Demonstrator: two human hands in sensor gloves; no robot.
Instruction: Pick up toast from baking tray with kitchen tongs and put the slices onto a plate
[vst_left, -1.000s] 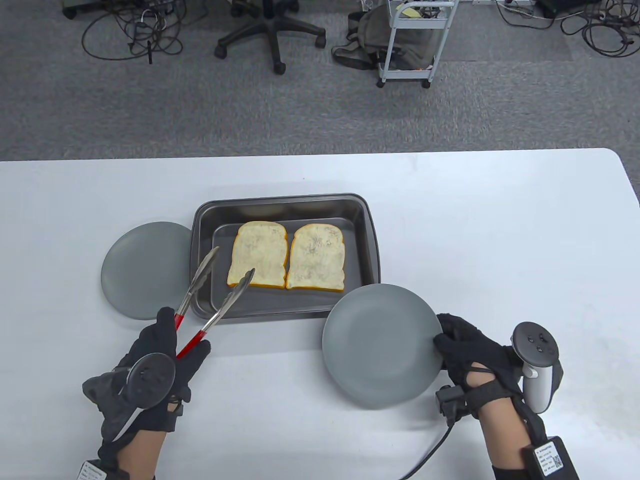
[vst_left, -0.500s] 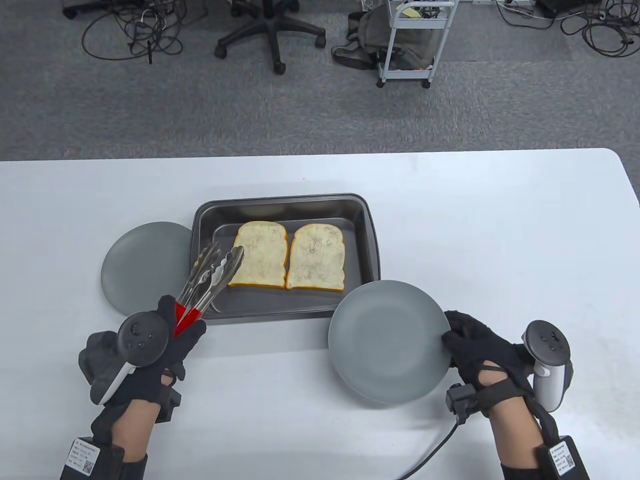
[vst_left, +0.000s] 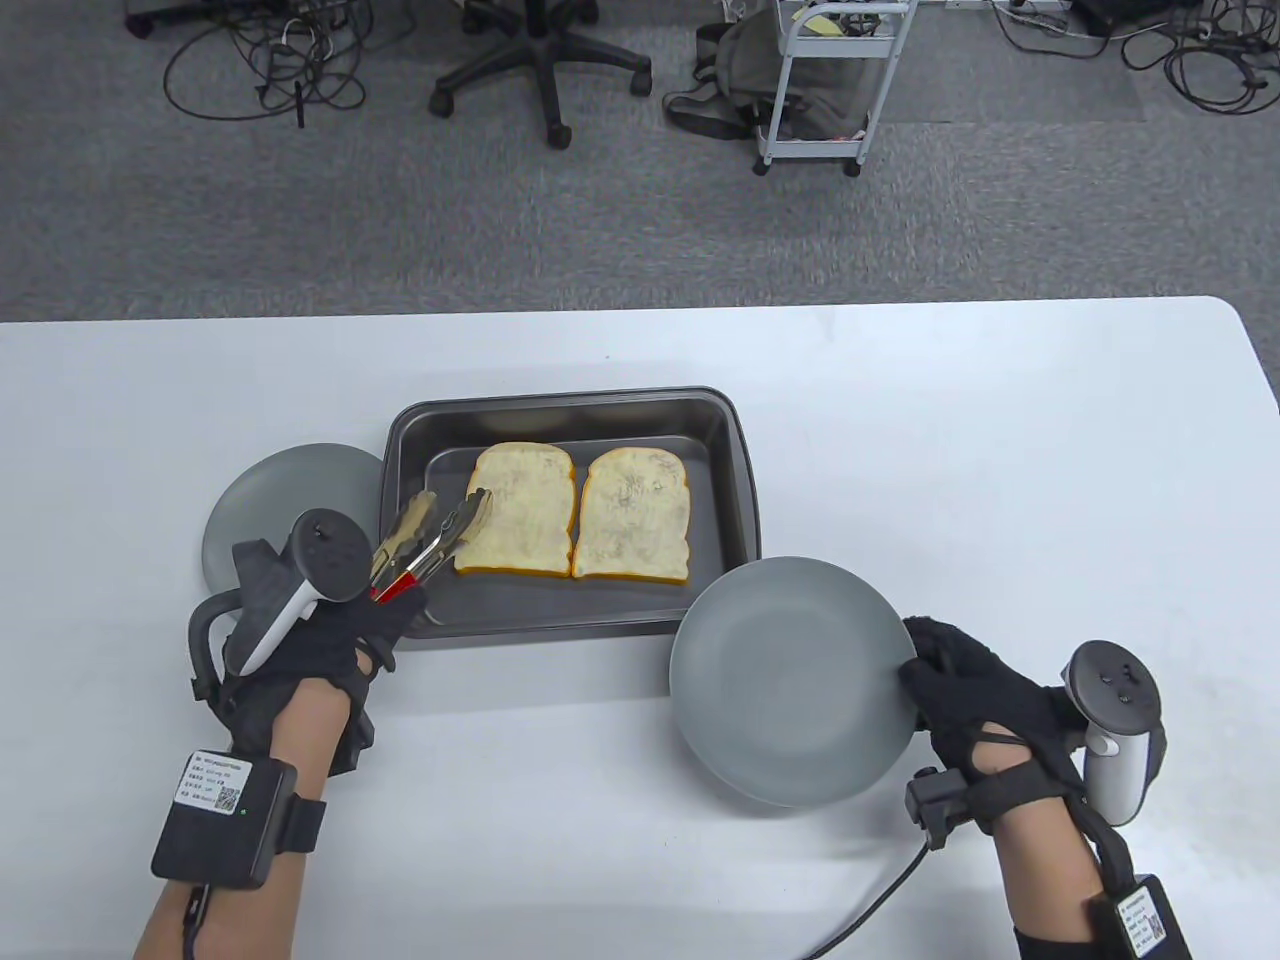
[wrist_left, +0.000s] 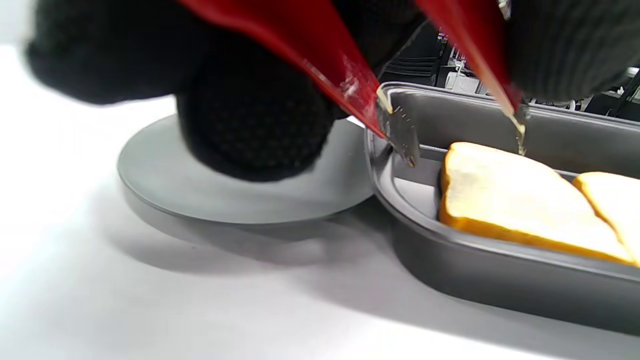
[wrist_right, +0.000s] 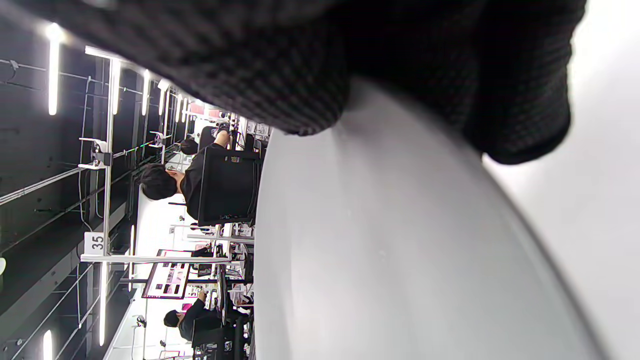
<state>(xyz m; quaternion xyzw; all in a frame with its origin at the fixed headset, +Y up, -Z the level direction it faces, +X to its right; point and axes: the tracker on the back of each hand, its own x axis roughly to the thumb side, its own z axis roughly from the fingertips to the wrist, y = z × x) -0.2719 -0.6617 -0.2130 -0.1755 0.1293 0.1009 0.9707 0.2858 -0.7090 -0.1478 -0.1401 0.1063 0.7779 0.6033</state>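
Observation:
Two toast slices lie side by side in the dark baking tray (vst_left: 735, 470): the left slice (vst_left: 525, 510) and the right slice (vst_left: 635, 515). My left hand (vst_left: 345, 620) grips the red-handled tongs (vst_left: 430, 535), whose metal tips straddle the left slice's left edge. In the left wrist view the red handles (wrist_left: 330, 65) slope down toward the left slice (wrist_left: 510, 200) in the tray (wrist_left: 500, 270). My right hand (vst_left: 965, 690) holds a grey plate (vst_left: 790, 680) by its right rim, tilted and lifted off the table at the tray's front right corner.
A second grey plate (vst_left: 255, 500) lies flat on the white table (vst_left: 1000, 450) left of the tray, partly hidden by my left hand; it shows as plate (wrist_left: 225, 190) in the left wrist view. Beyond the table's far edge stand an office chair and a cart.
My left hand has moved forward and rotated, bringing the tongs' tips closer together at the left slice's left edge. The right hand with its plate has drifted slightly right and up.

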